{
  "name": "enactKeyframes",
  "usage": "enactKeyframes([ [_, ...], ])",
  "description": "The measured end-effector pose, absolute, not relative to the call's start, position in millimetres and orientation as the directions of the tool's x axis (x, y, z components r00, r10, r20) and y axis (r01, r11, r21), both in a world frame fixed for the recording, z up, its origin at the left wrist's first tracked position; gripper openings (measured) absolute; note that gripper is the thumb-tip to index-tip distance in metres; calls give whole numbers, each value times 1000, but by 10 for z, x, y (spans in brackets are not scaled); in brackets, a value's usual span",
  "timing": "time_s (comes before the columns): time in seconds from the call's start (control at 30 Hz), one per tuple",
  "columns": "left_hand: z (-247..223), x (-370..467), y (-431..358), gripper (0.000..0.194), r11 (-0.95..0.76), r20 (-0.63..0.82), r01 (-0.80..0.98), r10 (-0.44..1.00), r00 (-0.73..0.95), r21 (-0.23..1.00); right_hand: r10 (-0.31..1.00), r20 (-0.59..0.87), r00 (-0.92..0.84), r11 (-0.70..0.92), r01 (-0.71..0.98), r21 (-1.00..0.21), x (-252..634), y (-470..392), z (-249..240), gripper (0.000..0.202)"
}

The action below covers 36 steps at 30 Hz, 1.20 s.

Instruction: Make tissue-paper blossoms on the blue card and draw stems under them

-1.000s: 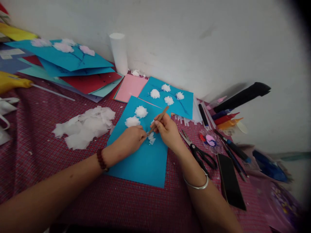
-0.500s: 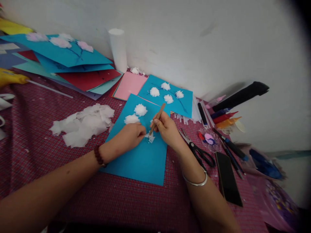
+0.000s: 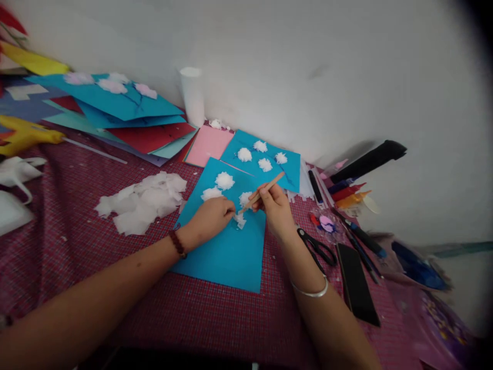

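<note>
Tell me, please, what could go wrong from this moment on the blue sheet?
The stick in the right hand has its tip close to the small white tuft; a slip could drag the tuft crooked.

The left hand sits right by a fluffy white flower and might flatten it.

The scissors lie beside the right forearm, which could perhaps knock them.

Left, a dark-red, seemingly beaded bracelet [image 3: 177,244]; right, a silver bangle [image 3: 314,295].

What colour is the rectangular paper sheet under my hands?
The rectangular paper sheet is blue, shown in the head view.
</note>
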<state>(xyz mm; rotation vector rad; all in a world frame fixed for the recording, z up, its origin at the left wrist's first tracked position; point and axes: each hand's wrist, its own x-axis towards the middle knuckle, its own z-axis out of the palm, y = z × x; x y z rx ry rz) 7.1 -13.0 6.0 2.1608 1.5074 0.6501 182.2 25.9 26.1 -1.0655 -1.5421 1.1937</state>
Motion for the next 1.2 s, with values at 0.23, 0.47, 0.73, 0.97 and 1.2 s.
enactKeyframes([
  [0.23, 272, 39, -314, 32, -376, 145, 732, 921, 361, 568, 975, 82, -204, 90, 30, -995, 1937, -2, 250, 27],
  [0.47, 700, -617, -488, 22, -377, 161, 787, 925, 343, 488, 998, -2, -61, -17, -249, -968, 2138, -151, 110, 20],
  [0.73, 639, -1605, -80, 22, 98, 83, 790, 979, -186, 605, 991, -19, -132, -67, -372, -926, 2106, -179, 44, 19],
  [0.97, 470, -1573, -40, 22, 176, -158, 672, 983, -89, 719, 989, -15, -148, -67, -354, -933, 2141, -198, 47, 25],
  [1.2, 421, -1589, -36, 24, 228, -184, 567, 974, -134, 792, 987, -24, -157, -78, -347, -934, 2137, -219, 64, 23],
])
